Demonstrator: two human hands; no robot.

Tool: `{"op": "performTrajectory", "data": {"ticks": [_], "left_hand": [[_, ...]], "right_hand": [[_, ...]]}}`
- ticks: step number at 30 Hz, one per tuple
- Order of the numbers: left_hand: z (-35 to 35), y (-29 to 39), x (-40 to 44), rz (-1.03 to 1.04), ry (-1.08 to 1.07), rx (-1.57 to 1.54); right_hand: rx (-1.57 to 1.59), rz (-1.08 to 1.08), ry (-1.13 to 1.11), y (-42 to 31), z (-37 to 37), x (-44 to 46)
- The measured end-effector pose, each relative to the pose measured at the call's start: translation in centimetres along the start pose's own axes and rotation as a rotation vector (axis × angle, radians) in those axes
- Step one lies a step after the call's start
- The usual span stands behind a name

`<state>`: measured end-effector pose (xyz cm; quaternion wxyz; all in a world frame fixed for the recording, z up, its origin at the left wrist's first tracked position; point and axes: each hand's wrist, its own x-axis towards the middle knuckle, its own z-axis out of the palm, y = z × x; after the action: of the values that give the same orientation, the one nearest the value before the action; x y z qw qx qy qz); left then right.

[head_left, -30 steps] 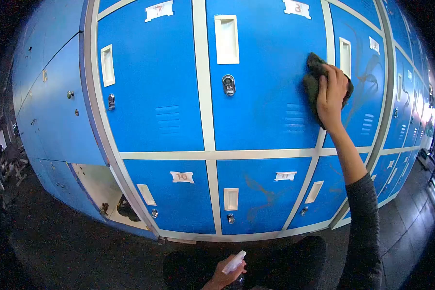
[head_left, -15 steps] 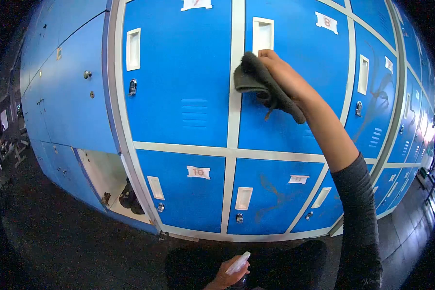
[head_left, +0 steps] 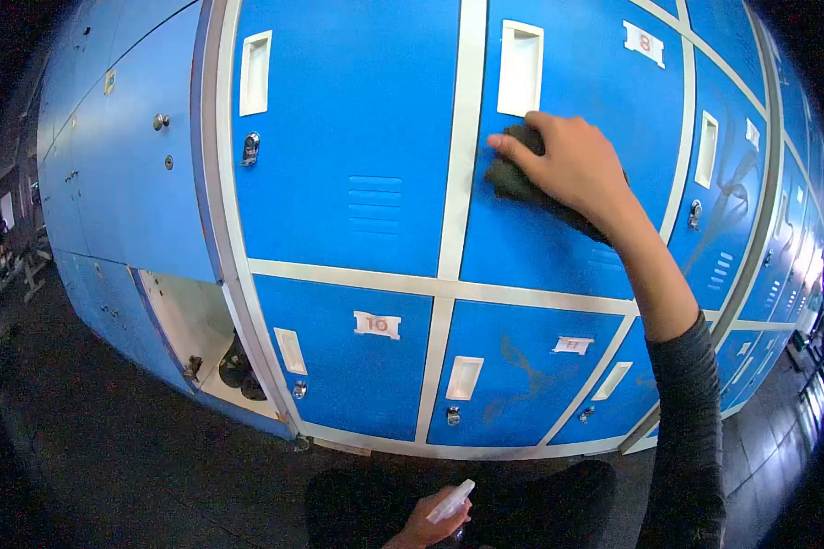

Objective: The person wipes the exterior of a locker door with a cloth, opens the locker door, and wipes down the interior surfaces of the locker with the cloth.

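Note:
My right hand (head_left: 577,165) presses a dark grey cloth (head_left: 515,181) against the blue locker door (head_left: 581,96) numbered 8, just below its white recessed handle (head_left: 520,71). The fingers lie over the bunched cloth, and its lower part runs back under my wrist. The door's lock area is hidden behind the hand and cloth. Low in front of my lap, my left hand (head_left: 423,526) is wrapped round a spray bottle (head_left: 452,501). Its white trigger head shows, while most of the bottle's body is hidden.
Lower locker door 11 (head_left: 522,384) carries brownish smears, and a right-hand door (head_left: 732,188) has dark streaks. At the left, an open compartment (head_left: 188,320) holds dark shoes (head_left: 238,371). Light blue cabinets (head_left: 128,201) stand beside it above a dark floor (head_left: 92,439).
My right hand has shifted down and right from the handle's lower edge. The cloth, earlier hanging with a folded corner over the left frame, is now bunched under my palm. My left hand stays put.

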<state>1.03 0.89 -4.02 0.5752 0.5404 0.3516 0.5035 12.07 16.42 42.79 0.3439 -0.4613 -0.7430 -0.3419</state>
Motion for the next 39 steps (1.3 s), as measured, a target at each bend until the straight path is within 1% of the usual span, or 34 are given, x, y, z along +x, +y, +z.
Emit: {"op": "performTrajectory", "data": {"ticks": [2, 5, 7, 8, 10, 13, 14, 17, 18, 20, 21, 23, 24, 27, 28, 29, 31, 32, 34, 36, 37, 38, 39], "left_hand": [[0.1, 3.0, 0.1, 0.264, 0.027, 0.323], [-0.1, 3.3, 0.3, 0.286, -0.005, 0.394], [-0.4, -0.5, 0.2, 0.026, -0.035, 0.047], [-0.5, -1.8, 0.2, -0.103, -0.048, -0.128], [-0.6, -0.9, 0.1, -0.125, -0.05, -0.07], [-0.7, -0.9, 0.1, -0.092, -0.063, -0.007], [-0.8, -1.2, 0.1, -0.07, -0.068, 0.011], [-0.8, -2.1, -0.1, -0.047, -0.061, -0.308], [-0.8, -1.7, -0.1, -0.093, -0.062, -0.217], [-0.8, -0.8, 0.2, -0.185, -0.061, -0.036], [-0.8, -0.2, 0.2, -0.144, -0.076, 0.006], [-0.7, 1.2, 0.1, -0.066, -0.102, 0.095], [-0.6, 1.3, 0.1, -0.068, -0.1, 0.082], [-0.6, 1.7, -0.3, -0.056, -0.096, 0.071], [-0.7, 2.2, -0.4, -0.033, -0.094, 0.082], [-0.7, 2.5, -0.4, -0.009, -0.091, 0.093], [-1.0, 0.8, -0.3, 0.033, -0.093, 0.059], [-1.1, -0.3, -0.3, 0.053, -0.096, 0.04], [-1.1, -1.0, 0.0, -0.006, -0.09, 0.009], [-1.0, -1.8, 0.1, -0.054, -0.098, 0.024], [-0.9, -0.5, 0.0, -0.071, -0.103, 0.054], [-0.9, 0.4, 0.0, -0.088, -0.105, 0.085], [-0.7, 0.8, -0.1, -0.033, -0.087, 0.06]], "right_hand": [[-0.077, -0.004, -0.044, -0.6, -0.3, -0.2], [-0.156, -0.011, -0.103, -1.0, -0.8, -0.1], [-0.206, -0.051, -0.117, -0.9, -0.9, 0.2], [-0.236, -0.046, -0.158, -1.1, -1.2, 0.5], [-0.299, -0.038, -0.244, -1.4, -2.1, 1.1], [-0.317, -0.08, -0.2, -1.0, -2.5, 1.6], [-0.415, -0.08, -0.172, -1.1, -2.9, 1.5], [-0.46, -0.206, 0.039, 1.7, -2.9, 2.0], [-0.452, -0.221, 0.093, 2.3, -3.2, 1.9], [-0.394, -0.233, 0.113, 3.0, -3.9, 1.6], [-0.361, -0.239, 0.126, 3.1, -4.1, 1.5], [-0.325, -0.143, -0.068, 1.5, -4.9, 0.8], [-0.305, -0.091, -0.166, 0.7, -5.1, 0.4], [-0.186, -0.09, -0.277, 0.4, -3.2, -0.2], [-0.198, -0.061, -0.3, 0.8, -2.3, 0.1], [-0.081, -0.061, -0.349, 1.4, -1.8, 0.4], [0.152, -0.066, -0.446, 2.3, -1.3, 1.0], [0.222, -0.019, -0.475, 2.4, -1.1, 1.0], [0.354, 0.081, -0.536, 2.5, -1.0, 0.8], [0.366, 0.136, -0.501, 2.4, -0.9, 0.7], [0.373, 0.163, -0.484, 2.3, -0.9, 0.6], [0.314, 0.128, -0.44, 2.4, -0.9, 0.7], [0.256, 0.092, -0.397, 2.4, -0.8, 0.8]]}}
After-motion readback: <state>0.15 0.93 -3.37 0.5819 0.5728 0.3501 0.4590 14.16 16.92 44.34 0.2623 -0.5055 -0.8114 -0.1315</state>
